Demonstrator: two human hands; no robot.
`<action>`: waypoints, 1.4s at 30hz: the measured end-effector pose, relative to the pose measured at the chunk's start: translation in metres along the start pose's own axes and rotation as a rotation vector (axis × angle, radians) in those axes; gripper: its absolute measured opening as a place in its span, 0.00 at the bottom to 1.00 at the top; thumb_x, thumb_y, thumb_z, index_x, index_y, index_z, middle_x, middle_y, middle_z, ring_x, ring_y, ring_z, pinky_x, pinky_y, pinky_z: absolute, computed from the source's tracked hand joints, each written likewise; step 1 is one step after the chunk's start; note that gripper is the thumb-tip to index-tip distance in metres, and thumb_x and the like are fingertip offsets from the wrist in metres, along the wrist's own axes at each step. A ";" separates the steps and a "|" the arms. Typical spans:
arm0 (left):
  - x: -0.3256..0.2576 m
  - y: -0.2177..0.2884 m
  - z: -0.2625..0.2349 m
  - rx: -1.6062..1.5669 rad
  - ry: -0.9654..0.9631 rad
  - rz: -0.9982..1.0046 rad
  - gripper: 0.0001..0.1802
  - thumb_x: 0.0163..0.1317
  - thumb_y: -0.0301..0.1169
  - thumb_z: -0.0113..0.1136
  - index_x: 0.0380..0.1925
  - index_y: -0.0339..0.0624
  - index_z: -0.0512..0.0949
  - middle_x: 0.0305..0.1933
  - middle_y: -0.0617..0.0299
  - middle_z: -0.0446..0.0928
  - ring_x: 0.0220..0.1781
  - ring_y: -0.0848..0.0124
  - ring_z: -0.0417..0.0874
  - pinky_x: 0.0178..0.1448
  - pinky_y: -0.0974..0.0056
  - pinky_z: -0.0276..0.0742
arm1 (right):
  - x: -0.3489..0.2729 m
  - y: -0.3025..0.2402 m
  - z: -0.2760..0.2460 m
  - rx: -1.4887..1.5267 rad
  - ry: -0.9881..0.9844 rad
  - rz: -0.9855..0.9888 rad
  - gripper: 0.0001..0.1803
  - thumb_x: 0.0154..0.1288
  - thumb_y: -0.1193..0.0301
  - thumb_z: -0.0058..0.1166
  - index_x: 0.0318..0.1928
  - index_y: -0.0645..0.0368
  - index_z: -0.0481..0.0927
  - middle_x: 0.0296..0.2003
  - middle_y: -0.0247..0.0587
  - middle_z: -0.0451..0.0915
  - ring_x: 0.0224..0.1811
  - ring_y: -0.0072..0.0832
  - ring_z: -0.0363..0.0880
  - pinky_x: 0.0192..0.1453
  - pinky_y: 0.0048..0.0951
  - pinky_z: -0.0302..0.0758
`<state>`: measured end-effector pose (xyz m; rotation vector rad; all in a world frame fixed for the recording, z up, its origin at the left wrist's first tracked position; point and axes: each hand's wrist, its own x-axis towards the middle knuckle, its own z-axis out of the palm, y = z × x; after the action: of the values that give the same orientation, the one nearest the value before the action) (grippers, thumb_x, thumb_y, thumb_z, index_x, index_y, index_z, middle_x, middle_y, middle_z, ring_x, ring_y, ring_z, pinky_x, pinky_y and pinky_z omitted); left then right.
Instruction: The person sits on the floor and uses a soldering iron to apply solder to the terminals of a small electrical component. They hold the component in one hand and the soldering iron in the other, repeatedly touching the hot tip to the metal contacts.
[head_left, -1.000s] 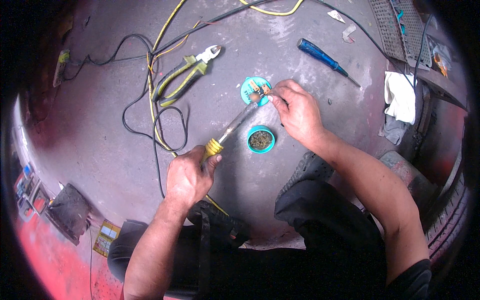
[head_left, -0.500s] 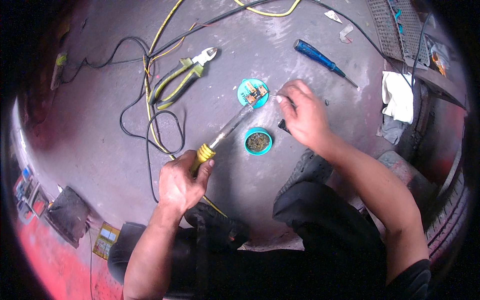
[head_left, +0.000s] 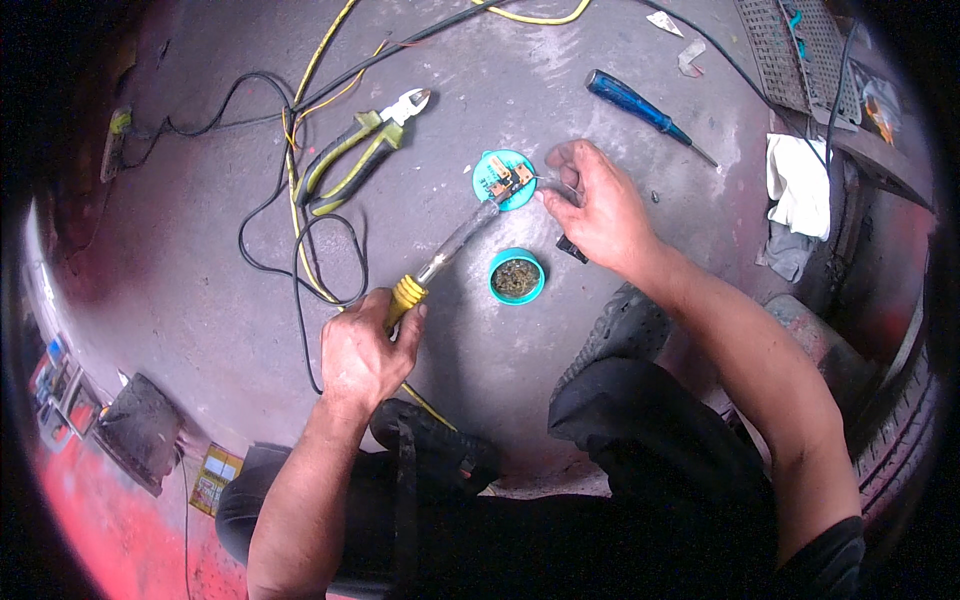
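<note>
My left hand is closed round the yellow handle of a soldering iron. The iron's tip end reaches a small orange-brown circuit board. Beneath the board lies a round turquoise lid on the floor. My right hand is pinched just to the right of the board, on a thin wire-like piece that points at the board's right edge; its exact kind is unclear. Nearer me stands a small turquoise tin with dark, brownish stuff inside. A small black piece lies beside my right wrist.
Green-and-black cutting pliers lie at the left, beside yellow and black cables. A blue screwdriver rests at the upper right. A white cloth, a perforated panel and a tire are along the right side.
My right fingers have shifted slightly, and the thin piece between them and the board now shows. The left hand holds the iron at the board almost unmoved.
</note>
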<state>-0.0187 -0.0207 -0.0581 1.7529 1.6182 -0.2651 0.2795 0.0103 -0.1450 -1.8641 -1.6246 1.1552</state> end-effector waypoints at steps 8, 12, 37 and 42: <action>0.006 0.004 0.002 0.004 0.007 0.018 0.18 0.65 0.41 0.68 0.35 0.35 0.80 0.26 0.44 0.81 0.30 0.46 0.86 0.37 0.50 0.79 | 0.014 0.003 -0.005 0.104 -0.018 -0.103 0.14 0.66 0.71 0.63 0.52 0.56 0.86 0.42 0.49 0.86 0.45 0.45 0.87 0.50 0.40 0.83; 0.006 0.004 0.004 0.009 0.012 0.023 0.19 0.65 0.42 0.68 0.35 0.35 0.80 0.26 0.44 0.81 0.30 0.45 0.86 0.37 0.50 0.79 | 0.015 -0.007 -0.003 0.103 -0.041 -0.048 0.13 0.66 0.70 0.64 0.50 0.57 0.87 0.46 0.47 0.86 0.47 0.45 0.87 0.51 0.39 0.83; 0.002 0.002 0.004 0.005 0.038 0.049 0.17 0.65 0.39 0.69 0.33 0.34 0.78 0.26 0.44 0.80 0.30 0.44 0.85 0.37 0.49 0.79 | 0.013 -0.012 -0.002 -0.021 -0.014 0.025 0.11 0.65 0.67 0.67 0.43 0.61 0.89 0.37 0.44 0.86 0.37 0.38 0.85 0.42 0.37 0.80; 0.002 0.005 0.002 0.002 0.023 0.037 0.17 0.66 0.39 0.69 0.33 0.34 0.78 0.26 0.44 0.80 0.29 0.45 0.85 0.36 0.49 0.79 | 0.015 -0.012 -0.002 -0.039 -0.024 0.059 0.12 0.64 0.65 0.65 0.42 0.60 0.89 0.40 0.49 0.86 0.42 0.48 0.87 0.48 0.44 0.81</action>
<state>-0.0134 -0.0202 -0.0585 1.7917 1.5997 -0.2300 0.2735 0.0279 -0.1390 -1.9411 -1.6263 1.1831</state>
